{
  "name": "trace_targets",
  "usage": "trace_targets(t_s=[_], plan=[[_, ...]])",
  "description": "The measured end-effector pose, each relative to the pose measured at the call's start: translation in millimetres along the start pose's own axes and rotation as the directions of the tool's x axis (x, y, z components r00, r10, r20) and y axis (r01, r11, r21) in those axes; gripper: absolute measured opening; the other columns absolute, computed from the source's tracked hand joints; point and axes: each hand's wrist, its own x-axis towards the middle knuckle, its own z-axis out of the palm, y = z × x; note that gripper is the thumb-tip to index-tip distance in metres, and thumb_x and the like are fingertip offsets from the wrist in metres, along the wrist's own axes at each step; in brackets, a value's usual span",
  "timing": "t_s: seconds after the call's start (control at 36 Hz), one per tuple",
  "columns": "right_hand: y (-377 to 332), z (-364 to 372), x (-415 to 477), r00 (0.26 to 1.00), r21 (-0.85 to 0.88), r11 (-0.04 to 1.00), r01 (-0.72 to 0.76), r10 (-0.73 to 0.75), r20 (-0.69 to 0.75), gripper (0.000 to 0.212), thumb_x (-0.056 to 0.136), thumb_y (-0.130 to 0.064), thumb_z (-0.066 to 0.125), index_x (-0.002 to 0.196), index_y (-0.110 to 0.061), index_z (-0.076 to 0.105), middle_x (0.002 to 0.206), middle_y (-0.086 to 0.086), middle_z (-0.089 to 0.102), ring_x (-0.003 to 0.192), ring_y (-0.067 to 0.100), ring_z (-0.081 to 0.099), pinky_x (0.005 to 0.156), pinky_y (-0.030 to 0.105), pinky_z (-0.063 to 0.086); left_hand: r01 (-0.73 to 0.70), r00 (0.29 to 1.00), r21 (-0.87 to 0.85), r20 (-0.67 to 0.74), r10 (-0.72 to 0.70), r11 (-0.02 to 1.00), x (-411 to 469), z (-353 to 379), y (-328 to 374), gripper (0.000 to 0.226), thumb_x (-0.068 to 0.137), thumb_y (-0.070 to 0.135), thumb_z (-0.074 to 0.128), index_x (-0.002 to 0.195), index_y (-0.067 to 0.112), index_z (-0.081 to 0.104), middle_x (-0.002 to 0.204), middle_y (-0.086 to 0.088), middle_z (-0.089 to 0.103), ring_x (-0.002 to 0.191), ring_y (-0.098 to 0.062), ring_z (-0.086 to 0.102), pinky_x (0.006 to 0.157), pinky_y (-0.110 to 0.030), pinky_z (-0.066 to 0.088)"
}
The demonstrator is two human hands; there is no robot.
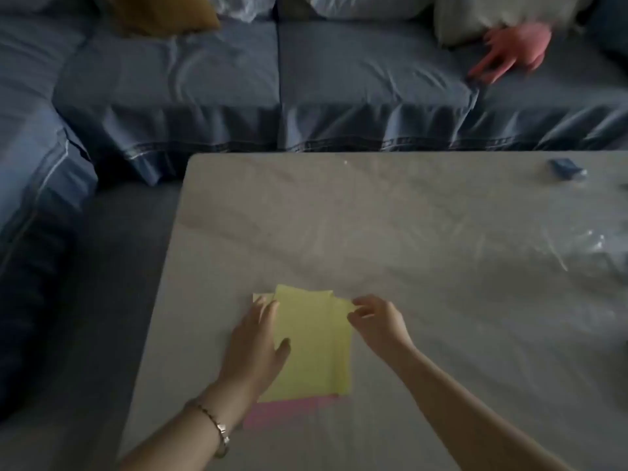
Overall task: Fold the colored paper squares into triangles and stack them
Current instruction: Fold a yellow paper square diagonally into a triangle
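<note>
One head-worn camera is looking forward and down over a table (424,215).
It is sitting close above the left hand (258,348) and right hand (377,321) on the paper (312,345) at lower centre, a sofa (204,79) stretching across the top.

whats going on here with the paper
A person is working at a table. Their left hand presses flat on the yellow paper at the top of a loose pile, and the right hand pinches its far right corner. Pink paper shows underneath. No folded triangle is visible yet.
</note>
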Motion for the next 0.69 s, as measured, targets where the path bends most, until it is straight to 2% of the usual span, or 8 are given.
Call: trace_targets(t_s=[0.22, 0.28, 0.33, 0.39, 0.47, 0.53, 0.58, 0.69], plan=[[50, 48, 49, 0.987, 0.023, 0.988, -0.152, 0.153, -0.059, 0.069, 0.082, -0.034, 0.066, 0.136, -0.01, 0.031, 0.12, 0.012, 0.057, 0.112, 0.027, 0.053, 0.082, 0.027, 0.042, 0.101, 0.995, 0.033, 0.009, -0.101, 0.994, 28, 86, -18, 0.086, 0.084, 0.053, 0.051, 0.146, 0.024, -0.001, 0.154, -0.005, -0.018, 0.143, -0.021, -0.014, 0.114, -0.029, 0.002], [57, 52, 55, 0.986, 0.072, 0.986, -0.147, 0.152, -0.07, 0.071, 0.082, -0.033, 0.067, 0.137, -0.009, 0.029, 0.105, 0.006, 0.062, 0.104, 0.024, 0.057, 0.078, 0.025, 0.042, 0.133, 0.991, 0.039, -0.008, -0.133, 0.99, 30, 102, -24, 0.094, 0.08, 0.059, 0.053, 0.146, 0.026, -0.005, 0.153, -0.005, -0.021, 0.142, -0.022, -0.015, 0.114, -0.031, 0.002], [62, 56, 55, 0.99, 0.125, 0.985, -0.116, 0.125, -0.07, 0.067, 0.081, -0.028, 0.068, 0.135, -0.01, 0.033, 0.076, -0.007, 0.058, 0.078, 0.013, 0.058, 0.065, 0.022, 0.042, 0.15, 0.988, 0.023, -0.028, -0.15, 0.988, 30, 114, -29, 0.099, 0.076, 0.063, 0.055, 0.145, 0.027, -0.006, 0.152, -0.005, -0.022, 0.142, -0.021, -0.014, 0.114, -0.032, 0.002], [65, 60, 52, 0.993, 0.168, 0.983, -0.069, 0.084, -0.083, 0.059, 0.079, -0.023, 0.07, 0.13, -0.013, 0.041, 0.068, -0.012, 0.052, 0.063, 0.0, 0.05, 0.051, 0.01, 0.037, 0.167, 0.986, 0.0, -0.026, -0.167, 0.986, 30, 119, -34, 0.103, 0.074, 0.064, 0.057, 0.145, 0.028, -0.009, 0.152, -0.004, -0.023, 0.142, -0.02, -0.014, 0.114, -0.031, 0.001], [71, 68, 49, 0.994, 0.189, 0.982, 0.018, 0.003, -0.111, 0.038, 0.077, -0.02, 0.071, 0.113, -0.015, 0.058, 0.069, -0.011, 0.058, 0.061, 0.001, 0.053, 0.046, 0.006, 0.036, 0.161, 0.986, -0.015, -0.033, -0.162, 0.987, 32, 120, -38, 0.11, 0.071, 0.065, 0.058, 0.144, 0.027, -0.014, 0.152, -0.002, -0.021, 0.142, -0.02, -0.013, 0.114, -0.031, 0.002], [74, 73, 45, 0.996, 0.151, 0.987, 0.056, -0.044, -0.081, 0.02, 0.077, -0.024, 0.07, 0.092, -0.01, 0.065, 0.064, -0.008, 0.059, 0.057, 0.008, 0.052, 0.047, 0.015, 0.036, 0.165, 0.985, -0.053, -0.041, -0.168, 0.985, 33, 121, -39, 0.114, 0.069, 0.064, 0.062, 0.144, 0.026, -0.014, 0.153, -0.001, -0.018, 0.142, -0.02, -0.009, 0.113, -0.031, 0.005], [78, 77, 39, 0.995, 0.113, 0.988, 0.1, -0.096, -0.04, 0.026, 0.079, -0.026, 0.068, 0.071, -0.003, 0.058, 0.058, -0.002, 0.049, 0.054, 0.014, 0.041, 0.048, 0.025, 0.03, 0.167, 0.983, -0.094, -0.061, -0.173, 0.981, 32, 122, -40, 0.118, 0.066, 0.061, 0.068, 0.144, 0.026, -0.013, 0.154, 0.0, -0.013, 0.143, -0.019, -0.006, 0.113, -0.031, 0.006], [84, 74, 33, 0.971, 0.141, 0.961, 0.237, -0.234, -0.041, 0.029, 0.082, -0.02, 0.066, 0.068, 0.003, 0.055, 0.058, 0.001, 0.046, 0.056, 0.013, 0.038, 0.053, 0.028, 0.027, 0.119, 0.986, -0.281, -0.078, -0.146, 0.952, 35, 113, -40, 0.133, 0.045, 0.068, 0.072, 0.147, 0.018, 0.002, 0.154, -0.007, 0.012, 0.142, -0.022, 0.012, 0.114, -0.037, 0.016]])
